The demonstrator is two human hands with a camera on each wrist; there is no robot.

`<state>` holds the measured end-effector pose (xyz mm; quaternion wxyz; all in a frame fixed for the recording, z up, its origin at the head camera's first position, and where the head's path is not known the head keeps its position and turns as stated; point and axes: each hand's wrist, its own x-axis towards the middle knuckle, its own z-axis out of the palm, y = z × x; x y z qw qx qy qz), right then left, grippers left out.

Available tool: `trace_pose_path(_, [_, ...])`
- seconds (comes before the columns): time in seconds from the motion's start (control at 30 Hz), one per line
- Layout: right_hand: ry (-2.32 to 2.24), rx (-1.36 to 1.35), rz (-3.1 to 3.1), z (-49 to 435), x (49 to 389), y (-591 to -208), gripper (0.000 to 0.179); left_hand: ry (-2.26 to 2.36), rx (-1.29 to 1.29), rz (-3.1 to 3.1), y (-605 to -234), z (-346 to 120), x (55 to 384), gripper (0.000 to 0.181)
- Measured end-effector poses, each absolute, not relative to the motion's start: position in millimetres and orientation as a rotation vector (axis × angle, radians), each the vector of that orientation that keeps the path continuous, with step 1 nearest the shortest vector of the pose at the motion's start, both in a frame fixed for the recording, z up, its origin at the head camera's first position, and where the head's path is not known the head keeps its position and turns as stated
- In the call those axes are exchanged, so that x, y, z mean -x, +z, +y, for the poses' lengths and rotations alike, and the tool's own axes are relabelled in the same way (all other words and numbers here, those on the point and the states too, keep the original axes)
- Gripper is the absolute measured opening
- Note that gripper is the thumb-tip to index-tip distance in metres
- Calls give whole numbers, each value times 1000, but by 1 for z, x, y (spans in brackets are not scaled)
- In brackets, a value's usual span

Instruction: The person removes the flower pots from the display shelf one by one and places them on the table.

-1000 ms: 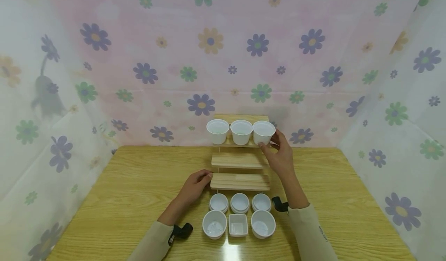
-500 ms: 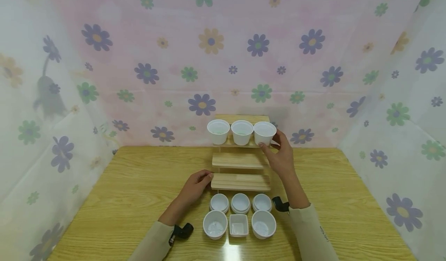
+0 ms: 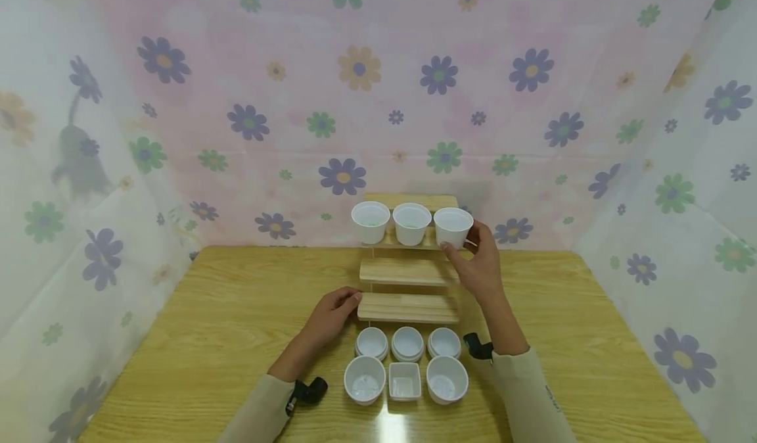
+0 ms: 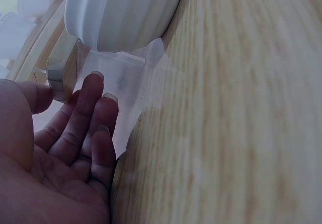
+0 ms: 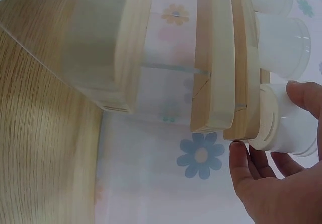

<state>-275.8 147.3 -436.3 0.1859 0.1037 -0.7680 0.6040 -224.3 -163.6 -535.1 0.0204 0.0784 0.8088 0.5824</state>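
My right hand (image 3: 479, 265) grips a white plastic cup (image 3: 453, 228) at the right end of the top tier of a wooden stepped shelf (image 3: 408, 270). In the right wrist view the thumb lies on one side of the cup (image 5: 289, 118) and the fingers curl round the other, close to the board's end. Two similar cups (image 3: 370, 223) stand to its left on the same tier. My left hand (image 3: 331, 315) pinches the left end of the lowest board (image 3: 408, 308). Its thumb and fingers lie on either side of the board end (image 4: 63, 70) in the left wrist view.
In front of the shelf stand three small round white bowls (image 3: 371, 344). Nearer to me are two larger round bowls (image 3: 365, 380) with a square white dish (image 3: 405, 382) between them. A flowered cloth (image 3: 390, 101) hangs behind the wood-grain table (image 3: 266, 285).
The right cup has shifted slightly to the right with my right hand, widening the gap to the middle cup. My left hand stays at the lowest board.
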Motion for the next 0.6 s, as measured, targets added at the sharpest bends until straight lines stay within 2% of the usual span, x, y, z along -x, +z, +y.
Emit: trace_pose_path(0.6, [1749,-304,-2134,158,272,-441,67,1783,-250,2523,-534,-165,225,28])
